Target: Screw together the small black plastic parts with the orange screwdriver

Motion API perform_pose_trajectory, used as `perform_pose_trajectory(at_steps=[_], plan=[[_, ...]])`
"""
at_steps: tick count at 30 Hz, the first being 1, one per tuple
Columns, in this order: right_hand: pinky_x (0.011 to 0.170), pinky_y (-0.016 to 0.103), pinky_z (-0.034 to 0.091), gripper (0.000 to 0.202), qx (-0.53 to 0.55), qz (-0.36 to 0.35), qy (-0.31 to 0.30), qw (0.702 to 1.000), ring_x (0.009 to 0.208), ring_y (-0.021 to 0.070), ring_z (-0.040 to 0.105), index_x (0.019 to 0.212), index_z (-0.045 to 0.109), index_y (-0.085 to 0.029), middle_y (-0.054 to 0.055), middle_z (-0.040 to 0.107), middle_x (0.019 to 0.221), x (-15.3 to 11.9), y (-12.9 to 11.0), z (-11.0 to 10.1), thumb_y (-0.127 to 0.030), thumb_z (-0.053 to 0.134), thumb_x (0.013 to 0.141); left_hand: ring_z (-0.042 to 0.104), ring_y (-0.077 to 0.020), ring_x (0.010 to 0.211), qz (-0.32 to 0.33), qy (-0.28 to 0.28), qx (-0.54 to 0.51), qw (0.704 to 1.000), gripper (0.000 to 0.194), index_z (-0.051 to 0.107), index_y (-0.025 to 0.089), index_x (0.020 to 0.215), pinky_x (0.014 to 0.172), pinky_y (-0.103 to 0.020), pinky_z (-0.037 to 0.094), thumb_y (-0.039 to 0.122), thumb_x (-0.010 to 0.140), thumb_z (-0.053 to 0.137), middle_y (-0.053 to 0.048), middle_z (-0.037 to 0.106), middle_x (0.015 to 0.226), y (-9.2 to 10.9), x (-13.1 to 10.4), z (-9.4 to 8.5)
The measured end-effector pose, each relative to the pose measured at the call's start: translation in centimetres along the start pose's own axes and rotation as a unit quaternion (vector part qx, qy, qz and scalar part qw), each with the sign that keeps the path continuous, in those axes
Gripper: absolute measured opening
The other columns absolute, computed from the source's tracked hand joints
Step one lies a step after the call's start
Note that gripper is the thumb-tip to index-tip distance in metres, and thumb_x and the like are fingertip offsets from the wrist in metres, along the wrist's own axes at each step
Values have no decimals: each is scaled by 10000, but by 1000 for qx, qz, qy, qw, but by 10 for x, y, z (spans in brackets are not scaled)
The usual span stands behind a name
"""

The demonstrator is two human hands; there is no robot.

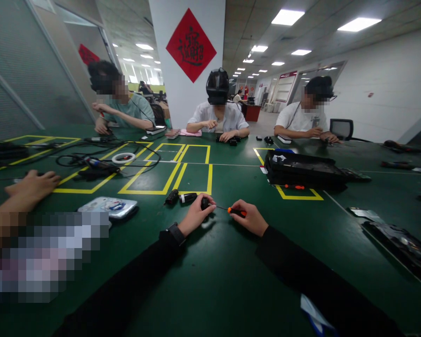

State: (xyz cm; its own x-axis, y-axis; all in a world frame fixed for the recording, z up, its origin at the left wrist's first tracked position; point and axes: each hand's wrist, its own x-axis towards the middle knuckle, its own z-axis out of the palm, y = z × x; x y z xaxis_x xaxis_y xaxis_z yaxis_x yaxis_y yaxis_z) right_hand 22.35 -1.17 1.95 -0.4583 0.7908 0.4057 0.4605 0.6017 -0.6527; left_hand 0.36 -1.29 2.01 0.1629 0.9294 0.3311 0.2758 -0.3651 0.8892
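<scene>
My left hand (pixel 195 216) is closed around a small black part (pixel 205 203) whose kind I cannot make out; fingers cover much of it. In my right hand (pixel 250 218) is a screwdriver (pixel 237 212) with an orange and black handle. Its thin shaft points left, the tip reaching the black part at my left fingers. Just beyond my left hand, two black pieces lie on the green table (pixel 210 281): a dark one (pixel 171 197) and a cylinder with a white band (pixel 188 198).
A black casing (pixel 301 167) stands at the back right, with another orange screwdriver (pixel 294 187) before it. Opened electronics (pixel 403 241) lie far right. Cables (pixel 98 164) and a tape roll (pixel 123 158) are left. Another person's hand (pixel 33 189) rests near a phone (pixel 108 207). Three people sit opposite.
</scene>
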Motion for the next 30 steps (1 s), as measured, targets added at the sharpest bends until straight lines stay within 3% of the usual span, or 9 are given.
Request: perform_pose_trajectory(at_steps=[16, 23, 26, 30], plan=[[632, 245, 455, 115, -3, -7, 24, 1000, 673, 130, 585, 821, 526, -170, 23, 624, 781, -1, -1, 0, -217, 581, 732, 550, -144, 864, 4, 5, 0, 1000, 236, 509, 177, 919, 840, -305, 400, 327, 751, 580, -22, 590, 895, 0, 1, 0], [592, 236, 417, 189, -56, -1, -29, 998, 593, 120, 550, 938, 592, -185, 1, 609, 679, 0, -3, -3, -312, 524, 816, 541, -152, 873, 6, 6, 11, 1000, 208, 520, 180, 895, 854, -309, 393, 320, 752, 574, -23, 593, 900, 3, 0, 0], [647, 255, 429, 201, -52, -10, -18, 998, 688, 138, 574, 875, 628, -178, 35, 633, 779, 1, -3, -4, -285, 459, 855, 540, -154, 872, 4, 17, 18, 1000, 196, 519, 181, 890, 849, -309, 392, 305, 749, 574, -21, 593, 901, 3, 0, 0], [721, 286, 449, 162, -21, -30, 18, 999, 794, 159, 573, 928, 616, -187, 49, 618, 876, 1, -6, -4, -250, 545, 797, 541, -149, 844, -3, 23, 23, 999, 195, 518, 178, 887, 820, -299, 398, 307, 750, 571, -14, 587, 887, 2, 0, 0]])
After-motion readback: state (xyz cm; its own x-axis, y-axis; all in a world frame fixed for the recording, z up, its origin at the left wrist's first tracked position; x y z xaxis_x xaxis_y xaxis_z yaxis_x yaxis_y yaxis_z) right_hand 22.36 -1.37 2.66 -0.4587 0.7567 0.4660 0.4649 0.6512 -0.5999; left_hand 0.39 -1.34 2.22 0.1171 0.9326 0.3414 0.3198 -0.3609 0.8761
